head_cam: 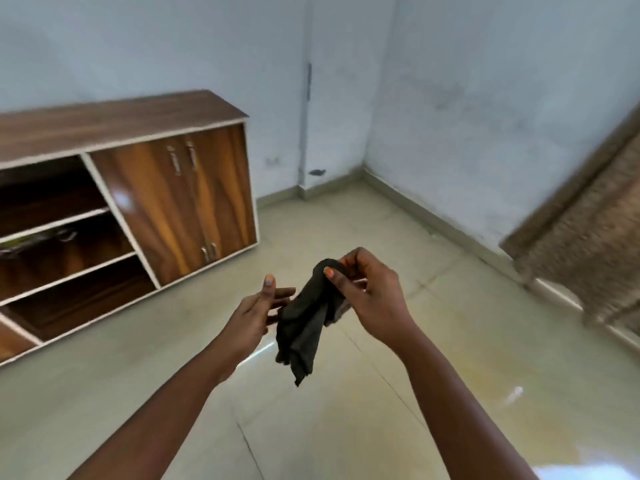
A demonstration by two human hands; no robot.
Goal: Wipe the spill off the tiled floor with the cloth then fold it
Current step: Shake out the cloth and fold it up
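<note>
Pale blue walls (467, 98) meet in a corner at the upper centre of the frame, above a beige tiled floor (346, 427) that fills the lower half. At the left stands a low wooden cabinet (121, 202) with open shelves on its left part and closed glossy doors on its right. Its top is bare as far as the blur allows.

Near the centre, the left hand (256, 311) is held above the floor, palm turned toward the middle, fingers loosely spread and thumb raised. Its fingertips lie just beside or against the hanging cloth; whether they grip it cannot be told.

Just to the right, a dark cloth (303, 327) hangs bunched in the air between the two hands, its lower corner pointing down at the floor. The right hand (367, 291) has its thumb and fingers pinched closed on the top of the cloth, holding it up.

At the lower right of the frame the floor shows a glossy, yellowish sheen (502, 403) with bright reflections. At the far right edge a brown patterned piece of furniture (588, 244) stands against the wall, blurred.
</note>
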